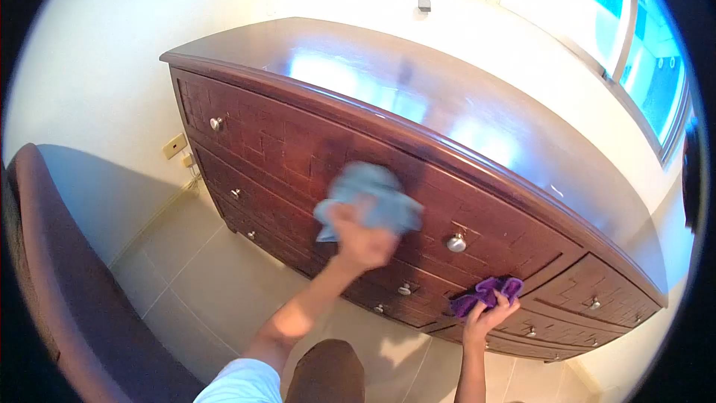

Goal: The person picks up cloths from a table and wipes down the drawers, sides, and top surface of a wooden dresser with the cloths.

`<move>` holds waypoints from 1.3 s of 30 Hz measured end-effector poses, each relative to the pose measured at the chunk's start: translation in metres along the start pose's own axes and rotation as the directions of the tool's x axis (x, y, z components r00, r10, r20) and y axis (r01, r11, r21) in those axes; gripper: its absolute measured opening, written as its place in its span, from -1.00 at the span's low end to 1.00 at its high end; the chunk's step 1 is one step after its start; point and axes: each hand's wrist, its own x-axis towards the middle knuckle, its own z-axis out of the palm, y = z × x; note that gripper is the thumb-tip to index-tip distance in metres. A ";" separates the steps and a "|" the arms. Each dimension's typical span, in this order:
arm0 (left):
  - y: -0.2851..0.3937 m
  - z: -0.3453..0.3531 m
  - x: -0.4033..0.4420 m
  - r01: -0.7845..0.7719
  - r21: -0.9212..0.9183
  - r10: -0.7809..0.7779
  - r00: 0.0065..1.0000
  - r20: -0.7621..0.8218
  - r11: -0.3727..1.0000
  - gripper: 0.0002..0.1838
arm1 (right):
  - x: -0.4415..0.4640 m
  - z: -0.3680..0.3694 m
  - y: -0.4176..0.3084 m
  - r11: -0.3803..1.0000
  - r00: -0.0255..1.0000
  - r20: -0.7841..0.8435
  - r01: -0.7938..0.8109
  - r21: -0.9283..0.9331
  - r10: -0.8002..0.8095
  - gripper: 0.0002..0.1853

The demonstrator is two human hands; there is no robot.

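While blue cloth [382, 195] overlies drawer front [291, 155]: press evenly, skirting silver knobs [456, 242].
Left grip [363, 243]: clamped on that cloth.
Right grip [490, 315]: clamped on purple cloth [486, 286].

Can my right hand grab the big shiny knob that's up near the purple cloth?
Probably yes: the silver knob is close to the right hand, with only the purple cloth near the way. That hand is holding the cloth, so it may need to let go first.
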 end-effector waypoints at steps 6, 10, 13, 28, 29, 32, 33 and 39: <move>0.005 -0.002 0.033 -0.511 0.373 0.415 0.855 0.310 0.774 -0.88 | 0.014 -0.019 0.003 0.913 0.937 0.176 0.338 -0.228 -0.302 -0.67; -0.047 -0.032 0.046 0.096 0.598 -0.007 0.989 -0.149 0.795 -0.58 | 0.029 -0.008 0.036 0.848 0.856 0.050 0.517 -0.118 -0.515 -0.69; -0.055 -0.041 0.091 0.446 0.513 -0.179 0.855 -0.487 0.734 -0.51 | 0.027 -0.005 0.045 0.810 0.814 0.088 0.580 -0.082 -0.574 -0.67; 0.023 -0.034 -0.026 -0.364 0.634 0.111 0.909 0.402 0.683 -0.65 | 0.022 0.003 0.016 0.899 0.904 -0.088 0.426 0.098 -0.419 -0.89; 0.013 -0.048 -0.026 -0.314 0.691 0.075 0.933 0.352 0.651 -0.63 | 0.023 0.007 0.007 0.899 0.902 -0.089 0.430 0.086 -0.423 -0.89; -0.024 -0.078 -0.023 -0.201 0.775 0.041 0.974 0.221 0.599 -0.59 | 0.031 0.028 -0.038 0.782 0.774 0.108 0.620 0.066 -0.623 -0.78; -0.038 -0.086 -0.020 -0.197 0.775 0.059 0.978 0.202 0.600 -0.59 | 0.030 0.040 -0.050 0.783 0.777 0.107 0.621 0.037 -0.621 -0.78; -0.100 -0.135 0.008 -0.399 0.675 0.237 0.916 0.324 0.620 -0.61 | 0.044 0.090 -0.136 0.717 0.696 0.221 0.697 0.020 -0.683 -0.87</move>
